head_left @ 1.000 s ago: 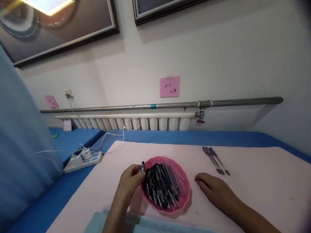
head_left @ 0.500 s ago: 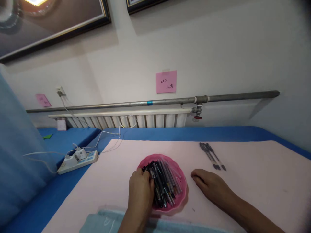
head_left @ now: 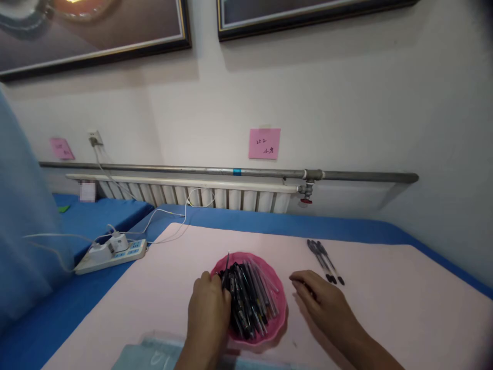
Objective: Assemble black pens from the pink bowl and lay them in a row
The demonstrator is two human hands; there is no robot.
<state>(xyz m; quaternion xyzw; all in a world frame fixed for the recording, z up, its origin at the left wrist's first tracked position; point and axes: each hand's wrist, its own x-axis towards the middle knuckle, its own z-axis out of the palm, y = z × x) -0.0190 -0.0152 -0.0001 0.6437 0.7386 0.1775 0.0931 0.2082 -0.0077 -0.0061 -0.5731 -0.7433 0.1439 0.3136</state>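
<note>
bowl (head_left: 281, 314) sat on the pink sheet (head_left: 154, 303), filled with pens (head_left: 242, 303). dark ones made up most of the pile, clear tubes (head_left: 265, 282) lay along the bowl's right side, and all of them ran roughly the same slanted way. left hand (head_left: 208, 306) was at the bowl's left rim, back of the hand up, fingers bent over the edge. grip there: pinched on one dark pen (head_left: 226, 277), which stood tilted with its thin end up, over the left part of the bowl. right hand (head_left: 321, 303) was just right of the bowl, apart from it, fingers loosely curled. palm side hidden, could not tell whether it held anything. three pens (head_left: 324, 262) lay side by side on the sheet, right of the bowl and a bit farther back, slanted, beyond the right hand. cloth (head_left: 148, 354), light blue, was in front of the bowl at the near edge. power strip (head_left: 134, 250) with white plugs (head_left: 102, 252) was well left of the bowl. radiator (head_left: 185, 181) and pipe (head_left: 192, 169) ran behind the bowl; pink note (head_left: 264, 144) was on the wall above them.
</note>
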